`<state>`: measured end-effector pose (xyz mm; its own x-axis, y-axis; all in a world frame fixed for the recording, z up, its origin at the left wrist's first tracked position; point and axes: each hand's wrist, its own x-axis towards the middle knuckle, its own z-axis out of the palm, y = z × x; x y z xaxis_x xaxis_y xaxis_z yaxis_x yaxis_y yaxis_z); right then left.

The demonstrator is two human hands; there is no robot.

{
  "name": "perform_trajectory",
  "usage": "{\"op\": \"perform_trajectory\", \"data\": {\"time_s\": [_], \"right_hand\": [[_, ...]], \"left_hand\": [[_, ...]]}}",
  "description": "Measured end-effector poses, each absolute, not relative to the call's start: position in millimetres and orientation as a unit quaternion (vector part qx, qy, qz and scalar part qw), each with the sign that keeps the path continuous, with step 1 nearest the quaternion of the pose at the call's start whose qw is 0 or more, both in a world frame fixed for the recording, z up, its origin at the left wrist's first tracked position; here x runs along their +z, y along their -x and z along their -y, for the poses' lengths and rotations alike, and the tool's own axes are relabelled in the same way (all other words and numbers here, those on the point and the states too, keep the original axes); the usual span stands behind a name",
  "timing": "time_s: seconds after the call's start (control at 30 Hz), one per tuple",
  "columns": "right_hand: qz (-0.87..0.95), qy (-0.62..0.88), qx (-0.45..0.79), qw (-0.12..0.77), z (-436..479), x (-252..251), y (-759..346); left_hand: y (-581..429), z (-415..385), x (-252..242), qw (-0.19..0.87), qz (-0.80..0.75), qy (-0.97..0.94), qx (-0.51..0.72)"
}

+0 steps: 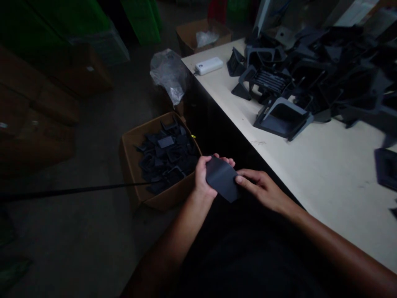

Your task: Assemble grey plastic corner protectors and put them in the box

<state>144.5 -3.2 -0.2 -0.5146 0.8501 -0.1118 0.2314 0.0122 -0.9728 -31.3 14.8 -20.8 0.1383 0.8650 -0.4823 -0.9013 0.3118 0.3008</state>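
A dark grey plastic part (222, 177) with a smooth, slightly bent face is held in front of my body, beside the table edge. My left hand (205, 176) is closed around its left side, thumb on top and fingertips showing beyond the far edge. At its right edge my right hand (262, 186) pinches the part between thumb and fingers. The underside of the part is hidden. Just left of my hands is an open cardboard box (128, 155) with many similar dark parts (169, 151) lying jumbled inside.
A white table (325, 174) runs along the right, bearing a heap of black plastic frames (282, 118) and a white power bank (209, 65). A clear plastic bag (169, 72) hangs by its far corner. Closed cartons (37, 136) line the left; a dark cord (77, 190) crosses toward the box.
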Motion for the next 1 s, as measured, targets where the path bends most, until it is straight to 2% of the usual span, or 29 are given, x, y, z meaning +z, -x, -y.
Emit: {"op": "perform_trajectory", "data": {"time_s": [0.17,0.3,0.37,0.5,0.6,0.7,0.8,0.9,1.0], "right_hand": [[0.559,0.474,0.645,0.217,1.5,-2.3,-153.8],[0.529,0.482,0.682,0.154,-9.8,2.9,-154.7],[0.569,0.489,0.641,0.161,-17.6,11.2,-149.5],[0.644,0.531,0.491,0.251,-32.8,35.1,-135.7],[0.638,0.555,0.452,0.283,-39.8,46.1,-134.4],[0.627,0.574,0.452,0.271,-41.7,43.5,-143.0],[0.639,0.606,0.408,0.239,-40.5,33.2,-157.9],[0.7,0.632,0.279,0.181,-38.5,23.5,-178.4],[0.754,0.619,0.15,0.16,-37.3,14.4,-205.7]], "left_hand": [[33.2,6.3,-59.8,0.778,-0.375,0.078,0.498],[40.1,23.7,-78.3,0.797,-0.344,0.14,0.476],[51.7,21.7,-70.5,0.772,-0.334,0.166,0.514],[96.2,0.0,-38.1,0.631,-0.261,0.199,0.703],[127.4,-11.4,-27.2,0.556,-0.201,0.207,0.779],[127.7,-7.4,-38.9,0.562,-0.199,0.219,0.772],[96.9,8.6,-62.4,0.64,-0.249,0.22,0.693],[65.8,28.9,-83.5,0.699,-0.315,0.206,0.609],[63.9,48.8,-101.2,0.715,-0.359,0.188,0.57]]}}
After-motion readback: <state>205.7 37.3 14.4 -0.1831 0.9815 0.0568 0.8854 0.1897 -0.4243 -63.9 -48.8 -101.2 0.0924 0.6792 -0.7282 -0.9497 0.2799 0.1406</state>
